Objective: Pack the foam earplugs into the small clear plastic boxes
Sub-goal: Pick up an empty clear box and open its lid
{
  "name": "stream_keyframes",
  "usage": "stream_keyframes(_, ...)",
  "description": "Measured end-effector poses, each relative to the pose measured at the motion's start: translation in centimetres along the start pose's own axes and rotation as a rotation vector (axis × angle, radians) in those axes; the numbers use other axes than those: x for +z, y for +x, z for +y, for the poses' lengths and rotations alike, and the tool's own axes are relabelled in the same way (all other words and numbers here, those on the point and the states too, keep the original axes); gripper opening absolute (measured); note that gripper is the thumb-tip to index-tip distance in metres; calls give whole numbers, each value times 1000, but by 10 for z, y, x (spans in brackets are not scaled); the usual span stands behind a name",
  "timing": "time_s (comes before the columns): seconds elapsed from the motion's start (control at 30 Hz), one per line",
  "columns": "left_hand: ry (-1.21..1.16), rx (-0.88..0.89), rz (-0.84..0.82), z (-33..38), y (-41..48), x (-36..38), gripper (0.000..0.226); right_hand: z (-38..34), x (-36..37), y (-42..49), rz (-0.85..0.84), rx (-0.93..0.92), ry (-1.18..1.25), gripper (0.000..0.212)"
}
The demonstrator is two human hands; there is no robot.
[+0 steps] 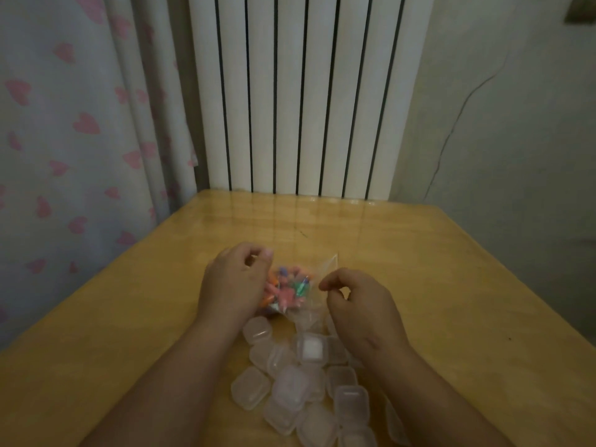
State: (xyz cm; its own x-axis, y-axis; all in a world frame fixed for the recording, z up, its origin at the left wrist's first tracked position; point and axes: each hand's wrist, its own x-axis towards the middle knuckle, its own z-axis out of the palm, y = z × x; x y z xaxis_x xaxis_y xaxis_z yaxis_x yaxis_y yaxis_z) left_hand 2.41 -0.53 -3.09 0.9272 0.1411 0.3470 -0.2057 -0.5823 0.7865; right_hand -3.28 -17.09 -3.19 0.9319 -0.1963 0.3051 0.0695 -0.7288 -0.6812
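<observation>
Just bare arms here tbh. The left forearm (167,382) and right forearm (435,398) are both uncovered as far as the picture goes, rounded and smooth-looking. The left hand (232,285) and right hand (358,311) are bare too, with shortish, plump fingers and a short-trimmed thumbnail showing on the left one.

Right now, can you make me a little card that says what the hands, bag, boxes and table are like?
left hand: fingers curled, over the bag's left side; grip unclear
right hand: finger and thumb seem to pinch the bag's right edge
bag: clear, lying on the table
earplugs: many colours, all inside the bag
boxes: clear, piled between the arms; no earplugs seen inside
table: wooden
behind: radiator, curtain with pink hearts
</observation>
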Motion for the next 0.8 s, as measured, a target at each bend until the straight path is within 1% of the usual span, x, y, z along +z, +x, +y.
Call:
stream_keyframes(0.07, 272, -28, -85, -16, 9, 7, 33, 1, -1, 1, 33, -13, -107, 13)
stream_keyframes(0.13, 417, -86, -189, -23, 12, 12, 41, 0, -2, 2, 51, -59, -190, 12)
stream_keyframes(0.23, 517, -111, -272, -23, 9, 15, 42, -3, -1, 2, -28, -191, -235, 19)
stream_keyframes(0.3, 507, -113, -279, -24, 7, 16, 40, -6, -1, 1, -76, -169, -257, 24)
stream_keyframes(0.37, 393, -107, -252, -24, 4, 16, 31, -4, -2, 1, -106, -101, -253, 25)
stream_keyframes(0.47, 72, -105, -230, -18, 2, 18, 20, 0, 1, 2, -162, -93, -284, 22)
stream_keyframes(0.53, -173, -158, -224, -13, 1, 18, 19, 2, 2, 3, -151, -88, -277, 20)
stream_keyframes(0.6, -413, -255, -225, -10, 0, 17, 16, 1, 1, 5, -109, -64, -216, 18)
stream_keyframes(0.7, -733, -365, -276, -5, -1, 14, 11, -1, -2, 5, -81, -61, -131, 20)
stream_keyframes(0.8, -907, -422, -352, 3, -4, 9, 17, -4, -3, 4, -60, -97, -134, 21)
